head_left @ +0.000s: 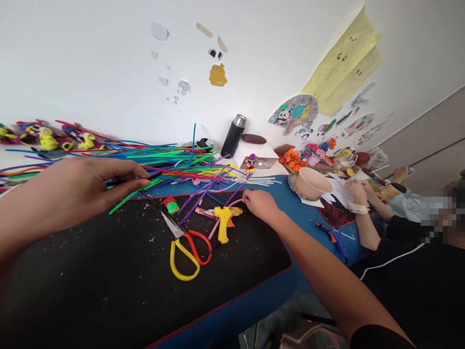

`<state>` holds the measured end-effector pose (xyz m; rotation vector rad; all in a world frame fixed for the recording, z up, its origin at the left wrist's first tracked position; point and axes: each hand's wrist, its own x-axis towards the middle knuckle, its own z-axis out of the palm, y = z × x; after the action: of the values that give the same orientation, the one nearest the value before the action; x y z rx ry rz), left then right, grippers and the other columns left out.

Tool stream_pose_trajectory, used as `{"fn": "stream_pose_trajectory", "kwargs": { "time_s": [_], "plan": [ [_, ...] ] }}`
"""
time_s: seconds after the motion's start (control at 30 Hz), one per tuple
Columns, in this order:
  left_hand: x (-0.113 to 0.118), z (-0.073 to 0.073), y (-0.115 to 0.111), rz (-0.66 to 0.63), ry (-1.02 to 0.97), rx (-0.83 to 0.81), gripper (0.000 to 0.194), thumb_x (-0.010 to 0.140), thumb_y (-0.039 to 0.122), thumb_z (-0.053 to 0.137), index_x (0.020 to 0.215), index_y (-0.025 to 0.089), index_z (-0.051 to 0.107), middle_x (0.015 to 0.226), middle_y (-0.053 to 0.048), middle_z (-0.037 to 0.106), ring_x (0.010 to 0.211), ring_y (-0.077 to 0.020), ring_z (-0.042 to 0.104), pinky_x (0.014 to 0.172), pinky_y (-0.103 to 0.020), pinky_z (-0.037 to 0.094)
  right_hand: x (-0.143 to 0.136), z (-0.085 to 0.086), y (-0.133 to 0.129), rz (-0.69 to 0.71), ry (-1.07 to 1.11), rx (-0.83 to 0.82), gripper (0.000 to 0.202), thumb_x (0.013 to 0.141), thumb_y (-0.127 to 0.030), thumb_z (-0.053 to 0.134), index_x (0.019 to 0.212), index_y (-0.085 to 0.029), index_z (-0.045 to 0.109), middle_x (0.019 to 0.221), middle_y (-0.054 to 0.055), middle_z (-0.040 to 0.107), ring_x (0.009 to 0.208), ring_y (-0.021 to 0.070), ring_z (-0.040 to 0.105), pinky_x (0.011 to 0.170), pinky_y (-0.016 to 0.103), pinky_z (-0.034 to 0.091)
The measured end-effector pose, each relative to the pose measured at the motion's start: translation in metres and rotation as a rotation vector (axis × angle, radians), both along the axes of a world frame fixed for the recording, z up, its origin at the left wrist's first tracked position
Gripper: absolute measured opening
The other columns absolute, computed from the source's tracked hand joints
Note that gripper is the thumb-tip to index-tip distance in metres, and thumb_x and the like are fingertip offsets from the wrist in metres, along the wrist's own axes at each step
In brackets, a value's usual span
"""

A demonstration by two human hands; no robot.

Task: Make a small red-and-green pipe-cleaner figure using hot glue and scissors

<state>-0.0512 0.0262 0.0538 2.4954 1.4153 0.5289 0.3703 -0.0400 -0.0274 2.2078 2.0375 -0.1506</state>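
Observation:
My left hand (90, 189) is above the mat's left side, thumb and fingers pinched on a thin black pipe cleaner (116, 181). My right hand (260, 206) is closed at the fingertips on the end of a pink pipe cleaner (237, 201), which runs behind the yellow glue gun (223, 225). Scissors with one red and one yellow handle (185, 278) lie between my hands, blades slightly apart. Just beyond them sits a small red and green fuzzy piece (172, 205). A heap of coloured pipe cleaners (163, 160) spreads behind my left hand.
A black mat (109, 291) covers the blue table (240, 310). Against the wall stand a black thermos (233, 137), a white box (241, 154) and several fuzzy figures (47, 138). Rightward are a paper bowl (313, 183), a blue glue gun (336, 240) and a co-worker's hands (358, 191).

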Motion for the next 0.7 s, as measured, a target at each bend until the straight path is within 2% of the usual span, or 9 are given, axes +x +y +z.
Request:
{"fn": "stream_pose_trajectory", "kwargs": {
  "time_s": [0.23, 0.4, 0.53, 0.7],
  "plan": [
    [0.007, -0.008, 0.005, -0.031, -0.016, -0.058, 0.047, 0.090, 0.066, 0.051, 0.095, 0.034, 0.085, 0.082, 0.002, 0.082, 0.066, -0.0244, 0.071, 0.064, -0.030, 0.046, -0.005, -0.004, 0.026, 0.023, 0.044, 0.022, 0.018, 0.109, -0.029, 0.063, 0.113, -0.022, 0.080, 0.114, 0.009, 0.085, 0.105, 0.0257, 0.076, 0.077, 0.030, 0.045],
    [0.009, -0.015, 0.010, -0.046, 0.006, -0.081, 0.048, 0.092, 0.064, 0.049, 0.098, 0.033, 0.084, 0.084, 0.000, 0.084, 0.068, -0.0275, 0.074, 0.065, -0.032, 0.048, -0.017, -0.009, 0.052, 0.020, 0.077, 0.053, 0.021, 0.110, -0.031, 0.062, 0.118, -0.023, 0.079, 0.116, 0.009, 0.085, 0.110, 0.0267, 0.075, 0.083, 0.030, 0.048],
    [0.008, -0.022, 0.014, -0.055, 0.004, -0.103, 0.053, 0.091, 0.069, 0.046, 0.100, 0.031, 0.082, 0.095, -0.002, 0.086, 0.080, -0.0305, 0.078, 0.070, -0.033, 0.050, -0.020, -0.015, 0.073, -0.009, 0.091, 0.087, 0.023, 0.110, -0.033, 0.063, 0.124, -0.025, 0.079, 0.122, 0.009, 0.084, 0.114, 0.0282, 0.076, 0.089, 0.032, 0.051],
    [0.007, -0.026, 0.016, -0.071, 0.020, -0.132, 0.054, 0.096, 0.068, 0.045, 0.103, 0.029, 0.081, 0.087, -0.002, 0.082, 0.071, -0.0264, 0.073, 0.067, -0.031, 0.047, -0.015, -0.019, 0.098, -0.075, 0.098, 0.121, 0.023, 0.108, -0.028, 0.063, 0.122, -0.027, 0.081, 0.125, 0.008, 0.085, 0.116, 0.0284, 0.076, 0.093, 0.033, 0.053]
  ]
}}
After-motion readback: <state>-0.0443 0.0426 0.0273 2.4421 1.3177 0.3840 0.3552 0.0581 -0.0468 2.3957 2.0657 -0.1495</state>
